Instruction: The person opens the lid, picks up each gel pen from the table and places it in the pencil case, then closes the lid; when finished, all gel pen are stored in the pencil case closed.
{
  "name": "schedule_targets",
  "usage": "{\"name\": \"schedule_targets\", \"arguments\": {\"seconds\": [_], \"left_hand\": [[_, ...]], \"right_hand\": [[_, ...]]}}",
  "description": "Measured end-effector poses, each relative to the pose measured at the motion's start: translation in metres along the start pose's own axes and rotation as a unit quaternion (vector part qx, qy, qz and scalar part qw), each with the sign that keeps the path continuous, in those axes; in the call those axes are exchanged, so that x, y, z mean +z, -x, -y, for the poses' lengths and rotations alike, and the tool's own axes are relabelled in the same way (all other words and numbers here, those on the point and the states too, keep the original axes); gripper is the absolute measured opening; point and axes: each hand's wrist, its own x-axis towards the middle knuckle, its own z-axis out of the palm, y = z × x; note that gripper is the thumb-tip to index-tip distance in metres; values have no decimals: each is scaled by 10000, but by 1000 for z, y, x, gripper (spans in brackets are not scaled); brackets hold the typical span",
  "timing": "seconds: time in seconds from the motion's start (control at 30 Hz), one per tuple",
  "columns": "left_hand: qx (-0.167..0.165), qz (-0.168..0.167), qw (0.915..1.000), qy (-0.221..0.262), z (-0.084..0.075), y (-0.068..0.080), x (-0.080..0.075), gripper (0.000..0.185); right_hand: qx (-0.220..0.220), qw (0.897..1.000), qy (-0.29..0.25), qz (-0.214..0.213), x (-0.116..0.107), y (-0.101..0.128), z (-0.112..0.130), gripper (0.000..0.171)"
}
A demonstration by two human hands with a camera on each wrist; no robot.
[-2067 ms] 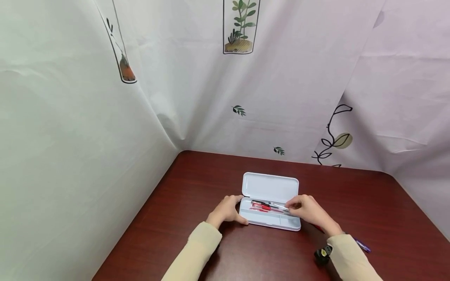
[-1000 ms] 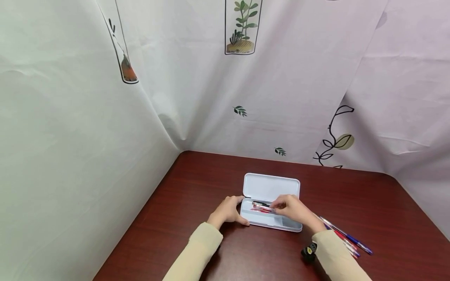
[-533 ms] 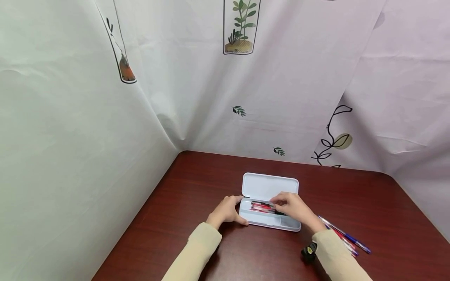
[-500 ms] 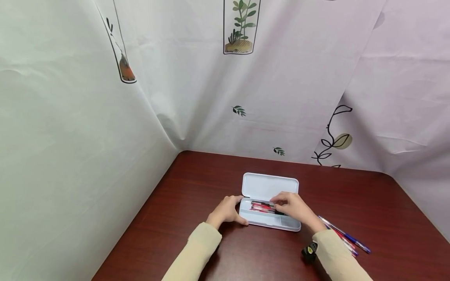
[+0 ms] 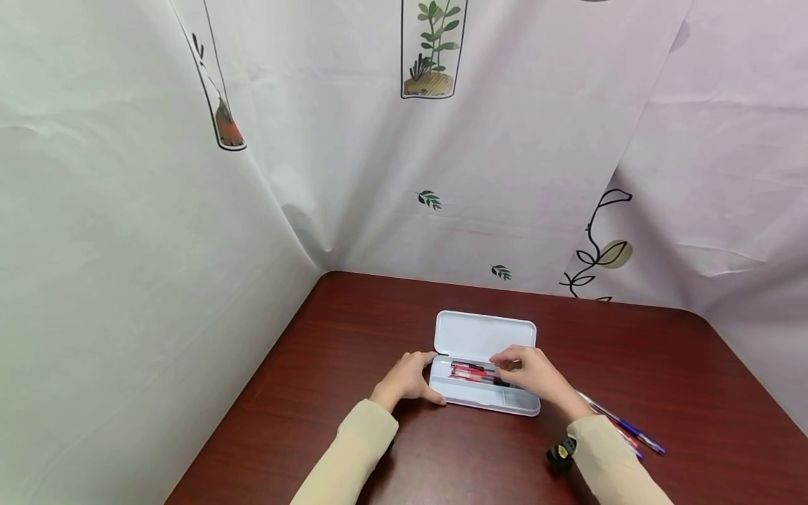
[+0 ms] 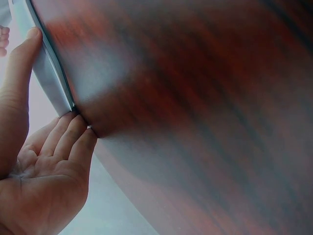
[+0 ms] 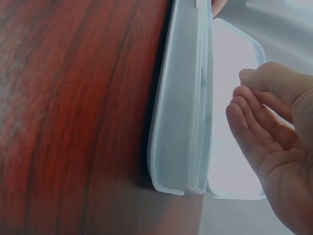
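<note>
Right hand point(image 5: 532, 374) hovering over open pencil case point(image 5: 483, 337), fingers point(image 7: 254, 129) loosely curved side by side, gripping nothing visible. Left hand point(image 5: 406, 379) bracing case's left end, thumb and fingertips point(image 6: 73, 134) pressing against its wall. Case sitting mid-table point(image 5: 353, 330), lid lying back flat. Red and black pens point(image 5: 472, 372) resting inside, under right fingertips. More pens point(image 5: 625, 426) lying on table beside right sleeve.

two bare hands point(image 5: 404, 379), long beige sleeves point(image 5: 353, 449), small black wrist camera point(image 5: 560, 454) with yellow mark
</note>
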Motion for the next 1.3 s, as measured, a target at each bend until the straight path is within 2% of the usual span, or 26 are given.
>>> {"name": "schedule_targets", "arguments": {"seconds": [0.5, 0.73, 1.03, 1.3], "left_hand": [[6, 18, 10000, -9, 0, 0, 1, 84], [-26, 11, 10000, 19, 1, -1, 2, 86], [-16, -3, 10000, 38, 1, -1, 2, 86], [-158, 51, 9998, 149, 0, 1, 2, 87]], "right_hand": [[110, 9999, 19, 72, -4, 10, -8, 19], [348, 9993, 81, 126, -9, 15, -9, 20], [420, 9991, 97, 38, -14, 23, -17, 21], [504, 9987, 120, -5, -19, 29, -19, 21]]}}
